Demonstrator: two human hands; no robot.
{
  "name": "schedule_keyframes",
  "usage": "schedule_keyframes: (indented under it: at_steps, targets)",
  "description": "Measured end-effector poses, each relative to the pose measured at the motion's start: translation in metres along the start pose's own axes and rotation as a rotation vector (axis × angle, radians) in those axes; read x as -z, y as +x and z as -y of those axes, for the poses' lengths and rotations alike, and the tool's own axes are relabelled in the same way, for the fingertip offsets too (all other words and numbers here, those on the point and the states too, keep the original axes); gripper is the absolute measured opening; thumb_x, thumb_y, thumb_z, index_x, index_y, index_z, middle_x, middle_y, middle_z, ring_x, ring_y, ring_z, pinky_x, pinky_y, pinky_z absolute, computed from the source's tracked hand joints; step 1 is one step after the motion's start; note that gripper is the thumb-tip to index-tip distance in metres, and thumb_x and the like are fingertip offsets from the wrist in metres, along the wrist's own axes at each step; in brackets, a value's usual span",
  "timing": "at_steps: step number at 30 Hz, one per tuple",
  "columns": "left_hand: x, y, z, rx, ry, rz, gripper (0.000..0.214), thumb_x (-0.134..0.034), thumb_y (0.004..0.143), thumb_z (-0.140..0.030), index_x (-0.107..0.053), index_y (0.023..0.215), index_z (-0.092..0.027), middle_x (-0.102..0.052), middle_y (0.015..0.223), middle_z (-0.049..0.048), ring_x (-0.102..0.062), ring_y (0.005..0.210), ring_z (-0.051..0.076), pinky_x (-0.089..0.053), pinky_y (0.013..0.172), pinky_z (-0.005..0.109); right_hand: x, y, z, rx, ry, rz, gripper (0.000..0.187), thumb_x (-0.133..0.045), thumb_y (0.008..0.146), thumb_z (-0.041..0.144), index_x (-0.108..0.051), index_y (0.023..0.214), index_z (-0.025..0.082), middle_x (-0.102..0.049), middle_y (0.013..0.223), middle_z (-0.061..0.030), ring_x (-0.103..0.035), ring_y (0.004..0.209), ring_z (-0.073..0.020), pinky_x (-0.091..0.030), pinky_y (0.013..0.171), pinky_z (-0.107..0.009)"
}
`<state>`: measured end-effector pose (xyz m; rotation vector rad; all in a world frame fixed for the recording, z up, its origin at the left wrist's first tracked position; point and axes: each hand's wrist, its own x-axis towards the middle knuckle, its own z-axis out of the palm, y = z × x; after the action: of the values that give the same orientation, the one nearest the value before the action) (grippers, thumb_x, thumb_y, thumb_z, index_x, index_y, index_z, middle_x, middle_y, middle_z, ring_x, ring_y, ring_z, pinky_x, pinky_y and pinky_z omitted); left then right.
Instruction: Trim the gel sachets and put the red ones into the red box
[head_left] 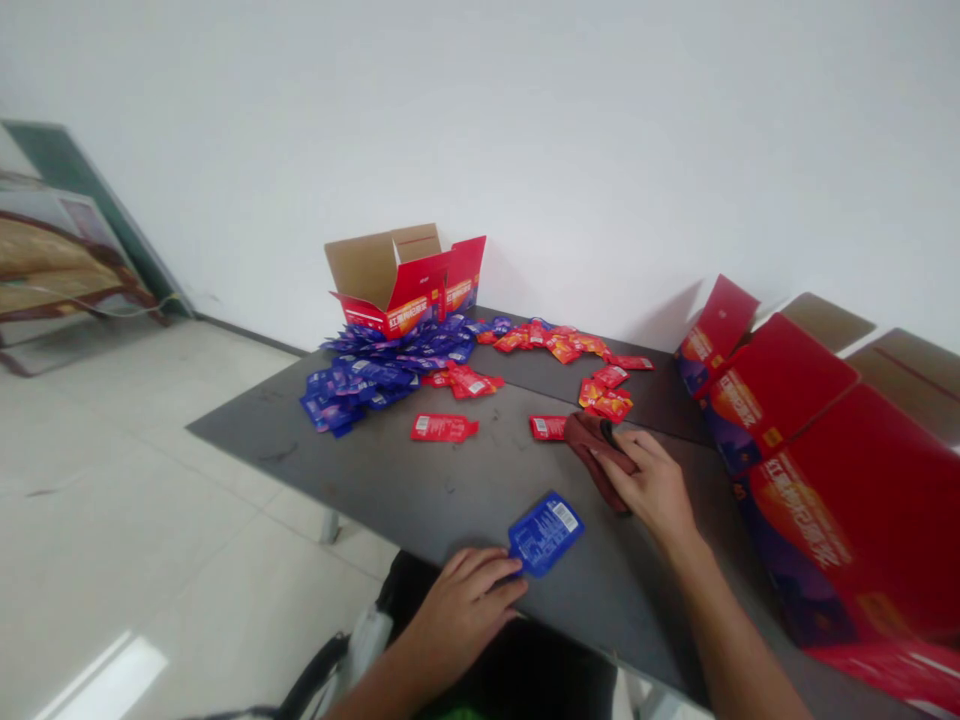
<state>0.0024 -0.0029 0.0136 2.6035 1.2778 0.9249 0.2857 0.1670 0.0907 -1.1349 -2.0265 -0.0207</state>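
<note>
My right hand (654, 482) grips a folded brown cloth (592, 452) above the right side of the table. The cloth partly covers a red pouch (547, 428). My left hand (474, 600) rests at the table's front edge with fingers stretched out, its fingertips touching the narrow end of a blue pouch (546, 535). That pouch lies flat, its white label facing up. Farther back, another red pouch (444, 428) lies alone.
Blue pouches (367, 370) are heaped at the back left, before an open carton (420, 300). Red pouches (570, 344) curve across the back of the grey table (420, 490). Large red cartons (810, 480) stand at the right. A white wall is behind.
</note>
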Motion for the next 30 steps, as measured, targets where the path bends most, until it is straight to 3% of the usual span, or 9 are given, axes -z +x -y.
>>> schedule_keyframes:
  at_steps: [4, 6, 10, 14, 17, 21, 25, 28, 30]
  targets:
    - [-0.006, -0.001, 0.002, 0.003, -0.025, -0.034, 0.027, -0.062, 0.099, -0.029, -0.067, 0.125, -0.023, -0.073, 0.124, 0.0025, -0.061, 0.122, 0.022, -0.050, 0.103, 0.041, -0.015, -0.029, 0.074, 0.125, 0.050, 0.296, 0.029, -0.058, 0.099, 0.033, -0.068, 0.125, 0.023, -0.068, 0.111, -0.0089, -0.067, 0.098, -0.0224, -0.057, 0.082, -0.032]
    - [-0.009, -0.003, 0.003, 0.017, -0.034, -0.034, 0.028, -0.062, 0.099, -0.029, -0.066, 0.127, -0.024, -0.074, 0.122, 0.0021, -0.061, 0.121, 0.022, -0.049, 0.101, 0.041, -0.029, -0.045, 0.091, 0.195, 0.031, 0.431, 0.031, -0.061, 0.096, 0.029, -0.067, 0.126, 0.026, -0.068, 0.108, -0.0074, -0.067, 0.095, -0.0223, -0.057, 0.078, -0.032]
    - [-0.010, -0.005, 0.003, 0.038, -0.063, -0.006, 0.030, -0.064, 0.099, -0.029, -0.066, 0.128, -0.025, -0.072, 0.126, 0.0016, -0.060, 0.123, 0.022, -0.047, 0.103, 0.040, -0.042, -0.048, 0.066, 0.143, -0.011, 0.404, 0.031, -0.058, 0.098, 0.030, -0.067, 0.127, 0.023, -0.068, 0.107, -0.0084, -0.067, 0.094, -0.0218, -0.058, 0.080, -0.032]
    - [-0.012, -0.005, 0.004, 0.058, -0.085, -0.011, 0.029, -0.063, 0.099, -0.030, -0.066, 0.127, -0.026, -0.072, 0.127, 0.0008, -0.059, 0.125, 0.021, -0.045, 0.103, 0.040, -0.028, -0.024, 0.037, 0.028, -0.173, 0.310, 0.031, -0.056, 0.099, 0.037, -0.070, 0.124, 0.023, -0.069, 0.105, -0.0086, -0.069, 0.088, -0.0228, -0.058, 0.073, -0.033]
    - [-0.014, -0.006, 0.006, 0.052, -0.088, -0.023, 0.028, -0.064, 0.099, -0.031, -0.066, 0.126, -0.026, -0.072, 0.127, 0.0004, -0.058, 0.125, 0.021, -0.044, 0.103, 0.038, -0.023, -0.027, 0.058, 0.047, -0.146, 0.281, 0.032, -0.056, 0.100, 0.037, -0.069, 0.126, 0.024, -0.069, 0.109, -0.0092, -0.068, 0.092, -0.0225, -0.058, 0.076, -0.032]
    - [-0.016, -0.007, 0.007, 0.050, -0.068, -0.014, 0.029, -0.064, 0.098, -0.030, -0.066, 0.128, -0.027, -0.073, 0.124, -0.0005, -0.061, 0.119, 0.021, -0.044, 0.101, 0.038, -0.035, -0.058, 0.097, 0.219, -0.046, 0.418, 0.033, -0.057, 0.099, 0.031, -0.065, 0.131, 0.025, -0.068, 0.109, -0.0086, -0.067, 0.094, -0.0209, -0.058, 0.077, -0.030]
    - [-0.014, -0.006, 0.007, 0.043, -0.081, -0.012, 0.030, -0.064, 0.099, -0.030, -0.065, 0.128, -0.026, -0.072, 0.125, -0.0012, -0.058, 0.123, 0.020, -0.042, 0.103, 0.038, -0.041, -0.058, 0.076, 0.169, -0.056, 0.384, 0.031, -0.055, 0.101, 0.032, -0.068, 0.127, 0.021, -0.068, 0.109, -0.0094, -0.067, 0.093, -0.0208, -0.058, 0.078, -0.031]
    - [-0.013, -0.006, 0.007, 0.032, -0.092, -0.016, 0.029, -0.064, 0.099, -0.028, -0.065, 0.128, -0.025, -0.071, 0.128, -0.0008, -0.057, 0.126, 0.020, -0.042, 0.102, 0.038, -0.032, -0.039, 0.052, 0.045, -0.204, 0.304, 0.031, -0.057, 0.100, 0.037, -0.071, 0.124, 0.022, -0.069, 0.108, -0.0088, -0.068, 0.087, -0.0216, -0.057, 0.070, -0.030]
    - [-0.013, -0.006, 0.007, 0.028, -0.096, -0.017, 0.029, -0.063, 0.099, -0.028, -0.066, 0.127, -0.024, -0.071, 0.129, 0.0000, -0.057, 0.125, 0.020, -0.042, 0.101, 0.038, -0.025, -0.033, 0.054, 0.009, -0.238, 0.260, 0.032, -0.059, 0.099, 0.038, -0.071, 0.123, 0.023, -0.069, 0.108, -0.0087, -0.068, 0.087, -0.0216, -0.056, 0.068, -0.030]
